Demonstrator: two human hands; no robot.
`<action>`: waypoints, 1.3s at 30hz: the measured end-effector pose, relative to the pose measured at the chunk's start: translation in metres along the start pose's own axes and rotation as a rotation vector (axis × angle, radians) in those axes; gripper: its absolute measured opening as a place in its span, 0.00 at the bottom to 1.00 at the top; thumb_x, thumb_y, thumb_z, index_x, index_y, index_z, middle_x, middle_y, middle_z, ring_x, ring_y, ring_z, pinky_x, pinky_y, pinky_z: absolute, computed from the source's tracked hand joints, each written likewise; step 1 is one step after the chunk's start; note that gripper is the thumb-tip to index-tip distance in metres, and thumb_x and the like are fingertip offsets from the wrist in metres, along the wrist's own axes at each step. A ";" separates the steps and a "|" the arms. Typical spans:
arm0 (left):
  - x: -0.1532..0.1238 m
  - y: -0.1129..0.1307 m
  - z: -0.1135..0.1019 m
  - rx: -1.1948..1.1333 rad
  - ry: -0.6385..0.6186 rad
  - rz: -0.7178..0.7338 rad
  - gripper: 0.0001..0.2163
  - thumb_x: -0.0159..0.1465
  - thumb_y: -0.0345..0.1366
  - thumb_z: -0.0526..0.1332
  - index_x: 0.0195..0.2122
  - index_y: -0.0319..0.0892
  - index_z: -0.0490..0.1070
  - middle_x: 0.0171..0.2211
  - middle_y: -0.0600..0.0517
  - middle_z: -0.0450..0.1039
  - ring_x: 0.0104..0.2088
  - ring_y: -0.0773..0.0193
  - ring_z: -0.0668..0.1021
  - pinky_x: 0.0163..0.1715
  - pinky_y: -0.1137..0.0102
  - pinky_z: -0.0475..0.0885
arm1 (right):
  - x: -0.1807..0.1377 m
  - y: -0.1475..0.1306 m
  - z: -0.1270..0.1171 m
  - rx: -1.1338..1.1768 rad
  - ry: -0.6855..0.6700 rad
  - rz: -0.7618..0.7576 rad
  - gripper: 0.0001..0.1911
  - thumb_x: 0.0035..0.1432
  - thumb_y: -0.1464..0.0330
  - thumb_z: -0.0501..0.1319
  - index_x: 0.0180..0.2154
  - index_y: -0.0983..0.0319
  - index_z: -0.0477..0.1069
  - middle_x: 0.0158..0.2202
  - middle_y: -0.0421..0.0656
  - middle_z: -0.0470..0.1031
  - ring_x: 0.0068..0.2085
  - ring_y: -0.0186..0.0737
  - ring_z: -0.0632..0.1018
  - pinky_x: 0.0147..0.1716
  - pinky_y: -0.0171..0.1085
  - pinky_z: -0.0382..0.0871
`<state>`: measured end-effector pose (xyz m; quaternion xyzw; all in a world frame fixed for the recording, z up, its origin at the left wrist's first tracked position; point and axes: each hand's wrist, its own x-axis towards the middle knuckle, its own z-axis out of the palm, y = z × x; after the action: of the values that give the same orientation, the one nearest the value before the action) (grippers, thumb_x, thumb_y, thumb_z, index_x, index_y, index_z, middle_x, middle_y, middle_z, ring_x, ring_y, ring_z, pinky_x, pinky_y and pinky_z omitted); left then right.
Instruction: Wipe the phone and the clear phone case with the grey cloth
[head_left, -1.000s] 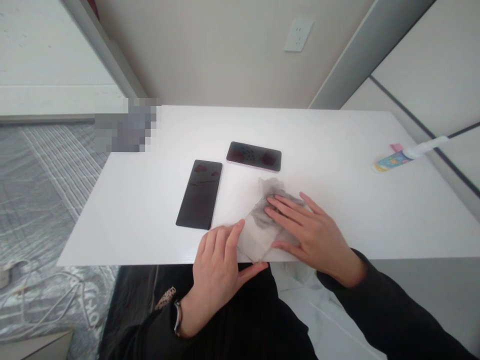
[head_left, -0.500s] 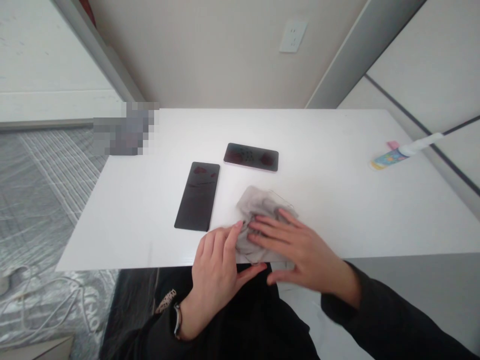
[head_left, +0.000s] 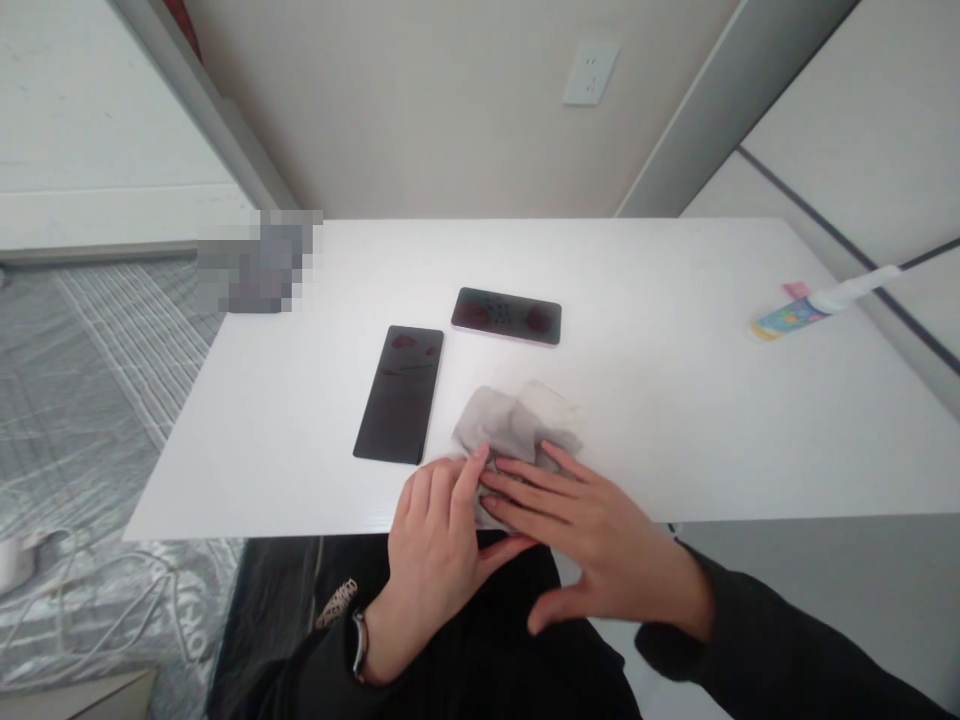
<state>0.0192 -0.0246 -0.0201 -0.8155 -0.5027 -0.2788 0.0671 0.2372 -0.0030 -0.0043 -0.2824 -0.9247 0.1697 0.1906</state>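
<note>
- Grey cloth on worktop: judged soft, light, easily bunched.
- Pressed flat by left hand & right hand; fingers extended, nothing gripped.
- Best pinched at an edge.

No legible text, brand, number or sign appears. The printed label on the small tube at the right edge of the tabletop is too small to read; the two phone screens are dark.
</note>
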 end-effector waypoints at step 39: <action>-0.002 0.000 0.000 -0.009 -0.009 -0.013 0.30 0.74 0.56 0.51 0.59 0.29 0.66 0.43 0.41 0.76 0.43 0.52 0.76 0.45 0.62 0.72 | 0.002 -0.006 0.000 -0.277 0.067 0.067 0.41 0.75 0.43 0.40 0.61 0.67 0.74 0.62 0.52 0.76 0.64 0.49 0.75 0.75 0.53 0.48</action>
<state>0.0185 -0.0267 -0.0210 -0.8137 -0.5072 -0.2778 0.0593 0.2331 -0.0071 -0.0012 -0.3423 -0.9224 0.0370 0.1749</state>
